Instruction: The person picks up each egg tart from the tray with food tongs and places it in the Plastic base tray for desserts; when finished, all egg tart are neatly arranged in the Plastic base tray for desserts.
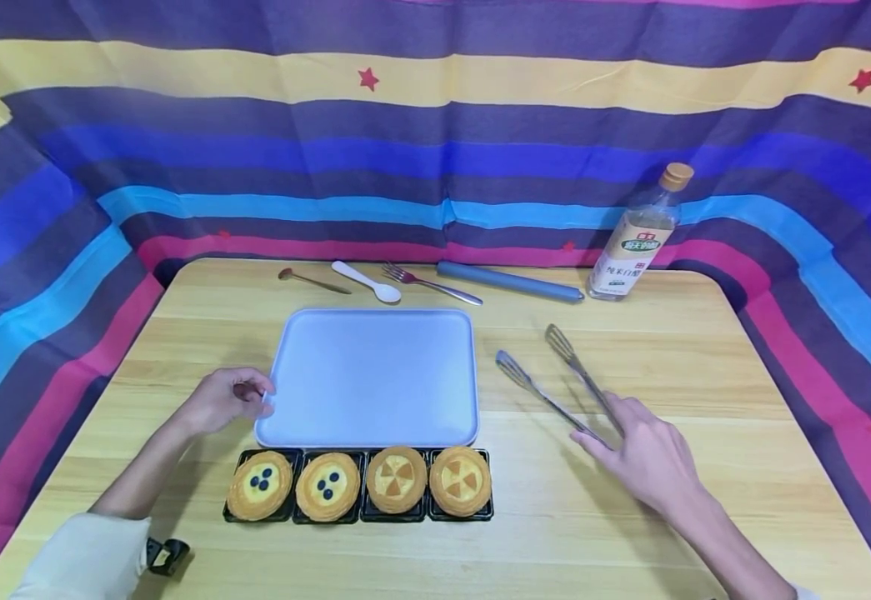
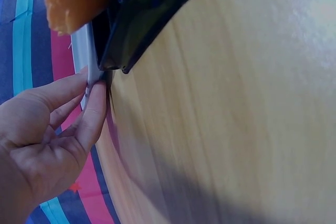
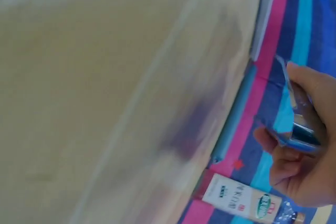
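1. Table [image 1: 705, 500]: wooden worktop carrying all items.
2. Tray [image 1: 375, 375]: pale, mid-table; left hand [image 1: 221, 400] pinches its near-left corner, fingers curled on the rim.
3. Tart box [image 1: 360, 485]: four tarts, touching the tray's near edge.
4. Tongs [image 1: 555, 379]: arms spread, right of the tray; right hand [image 1: 648, 458] grips their handle end.
5. Bottle [image 1: 641, 233]: at the far right edge.

pale blue tray [image 1: 375, 375], silver tongs [image 1: 555, 379], striped backdrop [image 1: 435, 125] with red stars
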Available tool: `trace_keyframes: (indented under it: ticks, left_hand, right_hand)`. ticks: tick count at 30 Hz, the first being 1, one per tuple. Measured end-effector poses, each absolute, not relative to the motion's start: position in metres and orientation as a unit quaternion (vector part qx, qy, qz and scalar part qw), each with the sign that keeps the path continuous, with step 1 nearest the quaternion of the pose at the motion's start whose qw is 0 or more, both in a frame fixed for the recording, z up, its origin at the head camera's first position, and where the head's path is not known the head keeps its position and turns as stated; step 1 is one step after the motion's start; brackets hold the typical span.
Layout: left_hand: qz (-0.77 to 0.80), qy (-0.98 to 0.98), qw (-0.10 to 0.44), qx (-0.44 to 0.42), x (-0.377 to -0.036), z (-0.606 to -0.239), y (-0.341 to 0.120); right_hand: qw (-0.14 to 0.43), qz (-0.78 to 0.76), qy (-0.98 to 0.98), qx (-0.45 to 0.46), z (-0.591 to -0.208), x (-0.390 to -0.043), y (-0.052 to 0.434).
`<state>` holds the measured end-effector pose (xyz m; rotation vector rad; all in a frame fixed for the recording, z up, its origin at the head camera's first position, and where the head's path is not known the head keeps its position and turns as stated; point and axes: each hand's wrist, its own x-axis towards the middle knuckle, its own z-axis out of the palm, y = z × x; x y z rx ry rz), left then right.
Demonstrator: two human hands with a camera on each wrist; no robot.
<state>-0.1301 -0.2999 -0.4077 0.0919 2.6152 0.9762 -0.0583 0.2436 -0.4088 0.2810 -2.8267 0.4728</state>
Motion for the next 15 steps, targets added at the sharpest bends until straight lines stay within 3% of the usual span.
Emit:
trace_keyframes:
  ticks: [15]
  left_hand:
    - [0.344,0.923,0.166,0.038,-0.132,-0.408,-0.298]
  right_hand:
    - [-0.019,0.104,-0.993,-0.046,-0.419,-0.061,0.259]
